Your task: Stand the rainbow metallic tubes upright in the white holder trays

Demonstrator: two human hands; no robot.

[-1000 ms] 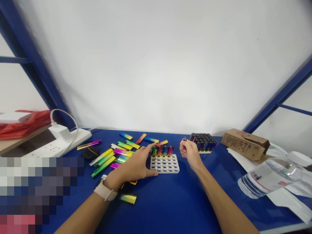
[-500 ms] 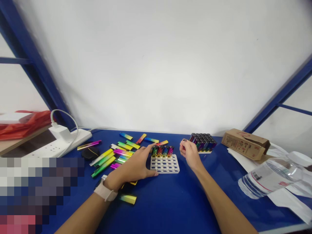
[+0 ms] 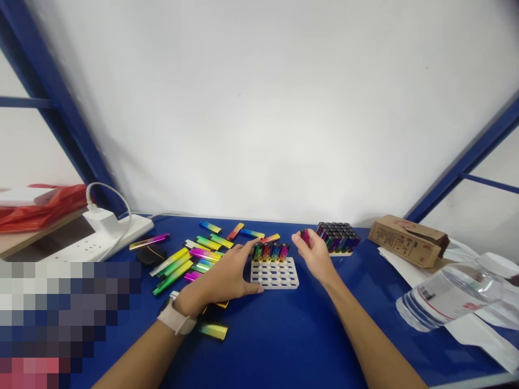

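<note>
head view shows the right hand [image 3: 315, 254] now turned to bare a magenta lighter [image 3: 305, 236] pinched in its grip, seemingly being oriented but not yet in the white tray [image 3: 274, 274] just leftward, whose left edge the left hand [image 3: 225, 276] frames with thumb and fingers spread.

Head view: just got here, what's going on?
A person's right hand holds a magenta lighter just off the right side of a white holed tray. The left hand is spread at the tray's left edge. Four upright lighters stand along its far side. Loose lighters lie to the left, and a block of dark-topped lighters stands beyond the right hand.
</note>
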